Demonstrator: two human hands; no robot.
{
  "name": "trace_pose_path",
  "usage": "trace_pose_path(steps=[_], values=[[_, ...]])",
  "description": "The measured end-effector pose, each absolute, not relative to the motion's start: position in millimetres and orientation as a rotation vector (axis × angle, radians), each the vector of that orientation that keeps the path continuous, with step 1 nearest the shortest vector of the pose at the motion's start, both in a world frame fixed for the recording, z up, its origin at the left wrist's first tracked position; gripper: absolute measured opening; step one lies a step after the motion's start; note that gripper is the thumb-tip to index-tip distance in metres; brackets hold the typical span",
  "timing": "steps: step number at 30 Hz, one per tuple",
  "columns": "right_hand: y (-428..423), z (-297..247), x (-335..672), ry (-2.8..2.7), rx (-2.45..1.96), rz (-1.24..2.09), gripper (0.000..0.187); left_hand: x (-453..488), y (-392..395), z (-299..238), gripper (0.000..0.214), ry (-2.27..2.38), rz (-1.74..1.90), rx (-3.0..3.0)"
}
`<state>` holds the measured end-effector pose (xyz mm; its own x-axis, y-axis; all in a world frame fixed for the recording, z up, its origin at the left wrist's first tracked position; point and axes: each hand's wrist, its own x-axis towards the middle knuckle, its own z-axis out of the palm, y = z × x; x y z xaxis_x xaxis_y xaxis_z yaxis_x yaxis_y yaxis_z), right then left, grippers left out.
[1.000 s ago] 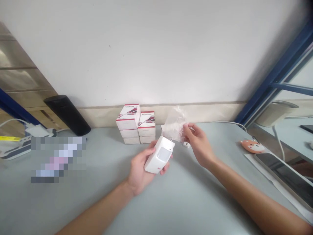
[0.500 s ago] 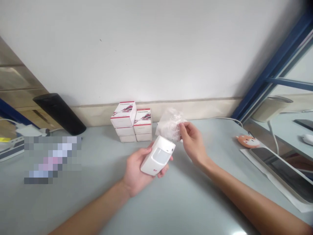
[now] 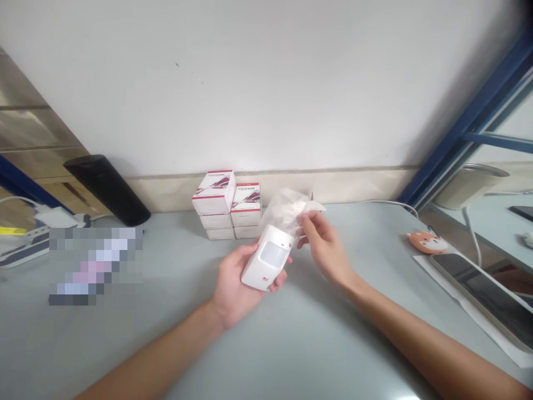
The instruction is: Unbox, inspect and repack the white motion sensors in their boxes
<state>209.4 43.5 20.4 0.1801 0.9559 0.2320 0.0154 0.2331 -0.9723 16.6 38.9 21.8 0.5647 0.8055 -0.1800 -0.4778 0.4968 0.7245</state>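
Observation:
My left hand (image 3: 235,283) cradles a white PIR motion sensor (image 3: 266,258), its lens facing up and its top end tilted toward the wall. My right hand (image 3: 325,247) pinches a crumpled clear plastic bag (image 3: 283,211) between thumb and fingers. The bag's lower part overlaps the sensor's top end, and I cannot tell whether the sensor is inside it. Behind the bag stand two stacks of small white boxes with red markings (image 3: 227,203).
A black cylinder (image 3: 107,190) lies at the wall on the left, near a power strip (image 3: 25,244) and a pixelated patch (image 3: 95,266). On the right are a fox-shaped trinket (image 3: 427,242), a phone (image 3: 474,294) on white paper, and a cable (image 3: 387,203).
My right hand has moved left and brought the bag down against the sensor's top end. The sensor has tilted slightly, and the view has shifted a little.

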Motion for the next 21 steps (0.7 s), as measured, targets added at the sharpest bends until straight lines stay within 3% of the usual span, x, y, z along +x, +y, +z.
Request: trace_pose_path(steps=[5, 12, 17, 21], values=[[40.4, 18.2, 201.8, -1.239, -1.015, 1.109, 0.032, 15.5, 40.8, 21.7, 0.042, 0.558, 0.839, 0.67], [38.0, 21.6, 208.7, -1.273, -1.064, 1.35, 0.051, 14.4, 40.9, 26.8, 0.037, 0.498, 0.857, 0.572], [35.2, 28.2, 212.7, -1.447, -0.945, 1.55, 0.043, 16.4, 40.8, 24.4, 0.045, 0.508, 0.882, 0.602], [38.6, 31.4, 217.8, -1.497, -0.999, 1.384, 0.034, 16.0, 46.8, 11.5, 0.038, 0.626, 0.97, 0.874]])
